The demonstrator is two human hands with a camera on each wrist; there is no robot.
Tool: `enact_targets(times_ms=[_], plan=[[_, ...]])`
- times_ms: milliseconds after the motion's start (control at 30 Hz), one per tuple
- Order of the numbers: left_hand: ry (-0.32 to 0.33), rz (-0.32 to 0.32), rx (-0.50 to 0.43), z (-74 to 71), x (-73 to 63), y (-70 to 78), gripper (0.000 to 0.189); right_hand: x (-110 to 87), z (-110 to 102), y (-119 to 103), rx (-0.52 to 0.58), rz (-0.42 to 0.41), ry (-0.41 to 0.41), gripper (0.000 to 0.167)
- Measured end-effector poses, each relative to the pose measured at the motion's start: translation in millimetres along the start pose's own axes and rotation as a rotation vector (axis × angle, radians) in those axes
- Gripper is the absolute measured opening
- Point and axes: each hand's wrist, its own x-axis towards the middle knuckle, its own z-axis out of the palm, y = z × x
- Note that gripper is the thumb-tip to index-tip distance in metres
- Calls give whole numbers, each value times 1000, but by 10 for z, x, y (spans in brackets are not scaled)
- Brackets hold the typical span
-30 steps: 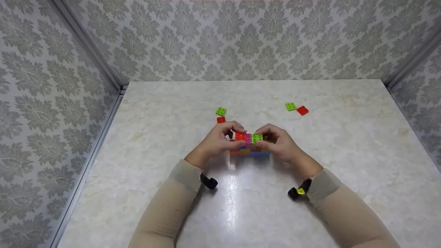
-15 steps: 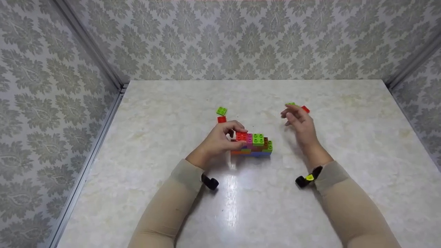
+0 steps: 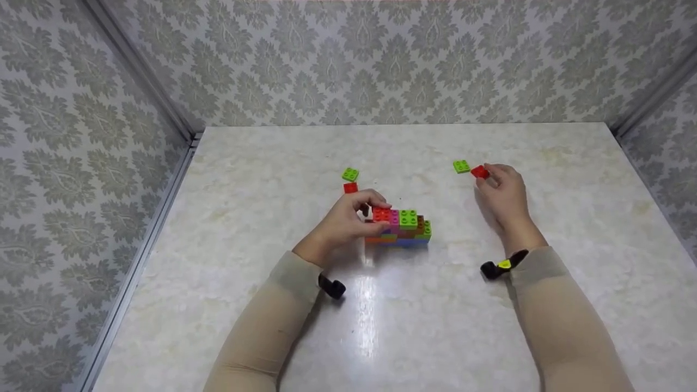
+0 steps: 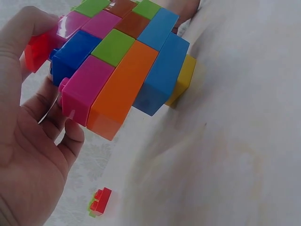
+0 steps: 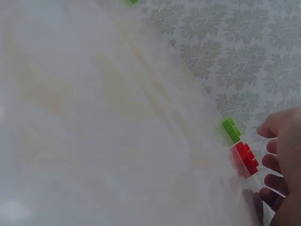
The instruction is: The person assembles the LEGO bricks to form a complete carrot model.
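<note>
Near the middle of the table, my left hand [image 3: 343, 220] grips the left end of a stack of toy building bricks [image 3: 408, 219]. In the left wrist view, the brick stack [image 4: 123, 77] shows orange, blue, magenta, green, brown and yellow bricks, with the thumb at its upper left. A red brick tops the gripped end. Farther back on the right, my right hand [image 3: 505, 193] has its fingertips right at a small red brick [image 3: 479, 172] on the table. The right wrist view shows the right hand [image 5: 284, 165] with fingers parted beside the red brick [image 5: 245, 159].
A green brick [image 3: 461, 166] lies just left of the right-hand red one. Beyond the left hand are another green brick [image 3: 350, 174] and a red brick [image 3: 350, 188], partly hidden by the hand. Patterned walls [image 3: 392, 65] stand behind and beside the marbled table [image 3: 261, 174].
My right hand has left the stack's right end and moved back and right to the loose red brick. The left hand stays on the stack, which has hardly moved.
</note>
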Motion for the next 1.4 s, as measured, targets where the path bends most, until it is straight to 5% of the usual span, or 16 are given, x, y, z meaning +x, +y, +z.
enact_targets(times_ms=[200,367,833,1400], plan=[[-4,-12,34,6,4,21,26,-32,-24,-24,-239,-28,16,46],[-5,-3,32,0,9,20,26,-59,-17,-40,-286,13,47,35],[-10,20,5,-8,18,5,24,-96,69,-79,-102,-50,38,47],[-5,-2,21,-2,-17,27,26,-320,301,-290,120,-211,-192,32]])
